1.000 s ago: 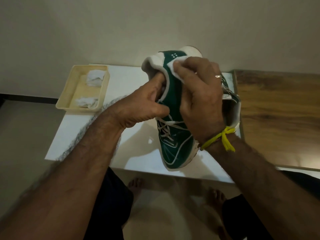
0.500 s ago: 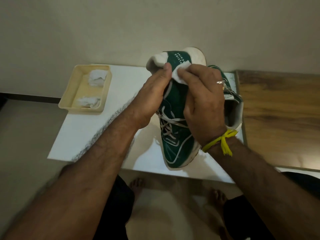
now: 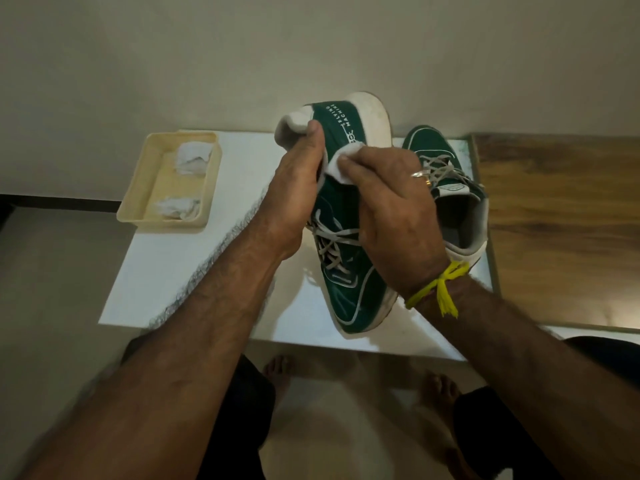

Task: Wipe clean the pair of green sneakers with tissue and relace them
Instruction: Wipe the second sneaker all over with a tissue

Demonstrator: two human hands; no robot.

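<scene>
A green sneaker [image 3: 349,271] with a white sole and grey laces is tipped up, heel high and toe resting near the front edge of the white table [image 3: 194,258]. My left hand [image 3: 294,192] grips its white padded collar, thumb over the rim. My right hand [image 3: 388,206] pinches a white tissue [image 3: 341,166] and presses it against the green heel panel just below the white lettering. The second green sneaker [image 3: 450,188] stands flat on the table behind my right hand, partly hidden by it.
A cream plastic tray [image 3: 204,181] at the table's back left holds two crumpled used tissues [image 3: 192,157]. A wooden board [image 3: 561,216] lies to the right of the table. My bare feet [image 3: 277,372] are on the floor below the table edge. A wall stands close behind.
The held sneaker has turned so its heel panel with lettering faces me. My right hand with the tissue slid down the heel; my left thumb moved up onto the collar rim.
</scene>
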